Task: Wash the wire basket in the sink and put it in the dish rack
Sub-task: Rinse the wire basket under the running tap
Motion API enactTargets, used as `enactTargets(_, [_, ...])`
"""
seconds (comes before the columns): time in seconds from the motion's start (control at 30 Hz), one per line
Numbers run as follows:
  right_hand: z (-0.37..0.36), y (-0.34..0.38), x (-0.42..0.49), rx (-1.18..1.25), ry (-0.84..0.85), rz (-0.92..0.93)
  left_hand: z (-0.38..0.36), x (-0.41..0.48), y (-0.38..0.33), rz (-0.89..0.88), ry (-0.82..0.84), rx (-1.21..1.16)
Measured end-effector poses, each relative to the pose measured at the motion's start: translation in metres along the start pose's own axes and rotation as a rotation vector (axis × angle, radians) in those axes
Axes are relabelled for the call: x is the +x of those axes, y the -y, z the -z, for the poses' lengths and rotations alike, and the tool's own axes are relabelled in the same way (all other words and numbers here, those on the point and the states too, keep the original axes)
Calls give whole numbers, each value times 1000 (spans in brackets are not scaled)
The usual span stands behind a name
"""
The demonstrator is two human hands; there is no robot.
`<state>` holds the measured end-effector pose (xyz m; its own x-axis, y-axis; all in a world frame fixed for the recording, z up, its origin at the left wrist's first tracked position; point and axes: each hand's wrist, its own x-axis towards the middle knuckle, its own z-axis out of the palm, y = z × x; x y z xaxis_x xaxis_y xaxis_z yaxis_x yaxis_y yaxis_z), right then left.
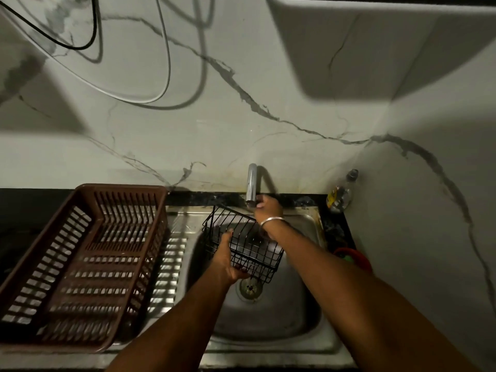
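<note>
Head: one wire basket (243, 237), one tap (251, 183)

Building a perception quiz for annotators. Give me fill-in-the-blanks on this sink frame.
1. The left hand holds the ____ over the sink.
2. The right hand grips the ____.
3. The rack stands ____ of the sink.
Missing: basket; tap; left
</note>
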<state>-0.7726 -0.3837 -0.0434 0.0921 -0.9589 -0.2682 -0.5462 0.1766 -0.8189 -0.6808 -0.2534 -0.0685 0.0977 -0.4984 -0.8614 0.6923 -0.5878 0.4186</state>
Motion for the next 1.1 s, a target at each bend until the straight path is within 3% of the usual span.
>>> enactTargets(0.33, [-29,7,21,-77,150,-85,0,-5,-10,20,-64,6])
enactTargets(0.47, [-34,2,31,-449,327,96,25,78,3,56,-70,92])
enactTargets(0.57, [-24,4,36,-465,449,178,17,54,-2,79,-39,104])
enactTargets(0.7, [0,-12,27,-111,217,56,-4,-7,-15,74,17,7])
enactTargets(0.77, [6,-26,19,-221,279,65,-17,-19,-12,63,15,64])
enactTargets(0.87, [10,-34,9,-288,334,36,-18,-14,-9,86,49,-74])
enactTargets(1.0, [12,-30,7,-267,246,58,-3,4,-7,-28,55,-3])
enactTargets(1.1, [17,-28,8,-387,211,76,15,8,-14,-368,-199,145])
